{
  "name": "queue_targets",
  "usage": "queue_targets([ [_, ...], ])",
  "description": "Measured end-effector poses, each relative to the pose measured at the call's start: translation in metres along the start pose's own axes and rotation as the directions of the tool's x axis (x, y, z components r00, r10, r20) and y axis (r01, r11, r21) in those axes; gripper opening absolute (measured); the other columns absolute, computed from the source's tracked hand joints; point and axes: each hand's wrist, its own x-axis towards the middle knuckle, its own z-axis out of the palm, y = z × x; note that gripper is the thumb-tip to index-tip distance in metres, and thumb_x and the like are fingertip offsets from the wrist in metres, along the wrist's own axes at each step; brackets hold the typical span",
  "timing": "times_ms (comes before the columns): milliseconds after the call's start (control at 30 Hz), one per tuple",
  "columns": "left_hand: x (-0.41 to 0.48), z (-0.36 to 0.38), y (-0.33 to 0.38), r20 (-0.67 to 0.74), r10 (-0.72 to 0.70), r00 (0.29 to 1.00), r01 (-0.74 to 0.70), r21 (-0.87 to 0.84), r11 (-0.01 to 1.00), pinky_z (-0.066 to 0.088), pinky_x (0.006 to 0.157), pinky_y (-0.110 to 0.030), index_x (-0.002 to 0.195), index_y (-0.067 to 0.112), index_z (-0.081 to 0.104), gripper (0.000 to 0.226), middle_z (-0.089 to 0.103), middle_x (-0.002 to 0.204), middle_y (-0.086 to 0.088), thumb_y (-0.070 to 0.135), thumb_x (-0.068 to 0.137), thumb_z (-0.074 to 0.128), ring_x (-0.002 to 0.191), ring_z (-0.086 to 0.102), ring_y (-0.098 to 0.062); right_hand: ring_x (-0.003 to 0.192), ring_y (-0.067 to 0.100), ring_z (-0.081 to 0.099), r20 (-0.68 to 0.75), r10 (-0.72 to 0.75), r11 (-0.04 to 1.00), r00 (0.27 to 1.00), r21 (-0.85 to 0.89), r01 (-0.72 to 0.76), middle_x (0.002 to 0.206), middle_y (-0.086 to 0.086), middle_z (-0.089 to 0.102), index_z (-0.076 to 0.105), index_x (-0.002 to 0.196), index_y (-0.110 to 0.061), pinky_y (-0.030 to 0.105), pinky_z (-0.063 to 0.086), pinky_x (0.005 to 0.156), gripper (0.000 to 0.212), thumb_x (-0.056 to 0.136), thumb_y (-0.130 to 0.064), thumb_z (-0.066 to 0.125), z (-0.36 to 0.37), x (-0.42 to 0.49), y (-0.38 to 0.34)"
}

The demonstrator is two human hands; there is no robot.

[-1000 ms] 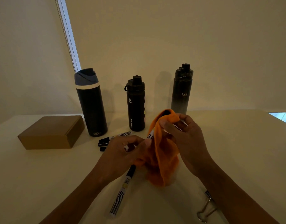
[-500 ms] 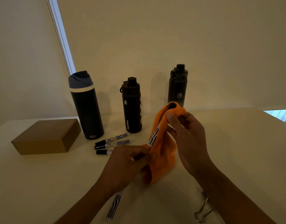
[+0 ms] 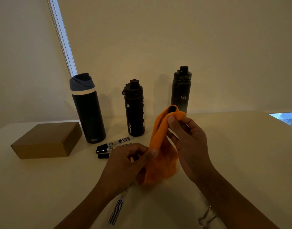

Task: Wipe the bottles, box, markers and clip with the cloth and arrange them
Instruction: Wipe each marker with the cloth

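Marker (image 3: 118,207) slants near-left to far-right through cloth (image 3: 161,162); left grip (image 3: 125,166) pinches marker, right grip (image 3: 190,146) pinches cloth-wrapped tip.

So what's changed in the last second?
The cloth has closed over the marker inside it: its striped part is hidden, only a dark end shows on top. Both hands keep hold. Bottles, box, loose markers and clip stayed put.
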Motion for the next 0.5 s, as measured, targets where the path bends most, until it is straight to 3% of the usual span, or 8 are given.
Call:
queue_targets([
  [133, -0.001, 0.001, 0.001, -0.004, 0.021, 1.0, -0.02, 0.027, 0.999, 0.056, 0.072, -0.015, 0.095, 0.039, 0.074, 0.04, 0.073, 0.091, 0.022, 0.069, 0.076, 0.057, 0.082, 0.069, -0.002, 0.102, 0.015, 0.072, 0.056, 0.072, 0.997, 0.996, 0.006, -0.073, 0.113, -0.01, 0.073, 0.066, 0.121, -0.031, 0.04, 0.06, 0.083, 0.048, 0.076, -0.047, 0.07, 0.004, -0.003, 0.006],
  [200, -0.001, 0.002, 0.001, -0.007, 0.029, 1.0, -0.029, 0.059, 0.998, 0.055, 0.071, -0.016, 0.092, 0.04, 0.074, 0.038, 0.071, 0.09, 0.026, 0.07, 0.076, 0.058, 0.082, 0.067, -0.001, 0.1, 0.012, 0.072, 0.073, 0.085, 0.996, 0.994, -0.047, -0.082, 0.108, -0.013, 0.074, 0.067, 0.116, -0.033, 0.043, 0.059, 0.087, 0.039, 0.079, -0.047, 0.068, 0.007, -0.005, 0.009],
  [300, 0.001, 0.001, 0.001, 0.006, 0.047, 0.999, -0.048, 0.106, 0.993, 0.056, 0.072, -0.018, 0.091, 0.039, 0.074, 0.041, 0.071, 0.089, 0.026, 0.073, 0.075, 0.057, 0.08, 0.069, 0.0, 0.094, 0.002, 0.071, 0.098, 0.094, 0.994, 0.991, -0.057, -0.089, 0.099, -0.018, 0.075, 0.067, 0.106, -0.035, 0.031, 0.06, 0.08, 0.014, 0.095, -0.035, 0.058, 0.005, -0.005, 0.007],
  [367, 0.0, -0.005, 0.002, 0.001, 0.05, 0.999, -0.05, 0.089, 0.995, 0.056, 0.07, -0.018, 0.089, 0.033, 0.076, 0.047, 0.074, 0.084, 0.019, 0.073, 0.075, 0.055, 0.076, 0.071, -0.002, 0.087, -0.002, 0.071, 0.144, 0.129, 0.99, 0.981, -0.067, -0.121, 0.09, -0.021, 0.074, 0.065, 0.101, -0.035, 0.019, 0.058, 0.068, 0.016, 0.101, -0.031, 0.05, 0.003, -0.005, 0.006],
  [500, 0.003, -0.024, 0.0, -0.252, 0.129, 0.959, -0.094, 0.145, 0.985, 0.048, 0.061, -0.014, 0.077, 0.029, 0.069, 0.039, 0.07, 0.072, 0.012, 0.061, 0.092, 0.051, 0.067, 0.067, -0.007, 0.087, 0.009, 0.072, 0.237, 0.184, 0.971, 0.954, -0.195, -0.138, 0.092, -0.008, 0.074, 0.064, 0.105, -0.033, 0.025, 0.06, 0.073, 0.023, 0.101, -0.044, 0.044, 0.01, -0.015, 0.007],
])
